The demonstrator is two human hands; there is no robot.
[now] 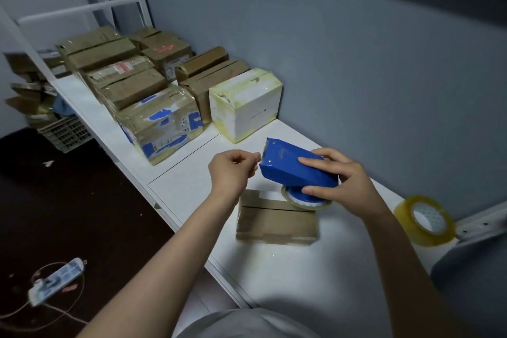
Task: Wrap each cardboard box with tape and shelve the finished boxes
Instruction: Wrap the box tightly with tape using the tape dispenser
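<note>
Grips with the right hand (337, 181) a blue tape dispenser (290, 167), fingers across its top and thumb at its lower edge, above the far right corner of the cardboard box (274, 222). Tilts the dispenser's toothed blade up and to the left. Carries a clear tape roll (301, 202) on the dispenser's hub, just over the box top; contact not discernible.

Curls the left hand (233, 170) above the far left side of the box, thumb and forefinger pinched together just beside the blade. Cannot tell whether the pinch holds a tape end.

Shows the cardboard box lying flat on the white desk (288, 277), banded with brown tape, apart from both hands.

- Right of the box, well apart: a spare tape roll (424, 219), yellowish, standing on edge.
- Beyond the box, against the grey wall (329, 49): a white box (247, 104) with yellowed tape.
- Beyond and left of the box: a blue-marked box (162, 123), then rows of brown taped boxes (118, 74).
- Left of the box, down on the dark floor: a power strip (55, 280) with its cord, and farther off a plastic crate (65, 134).
</note>
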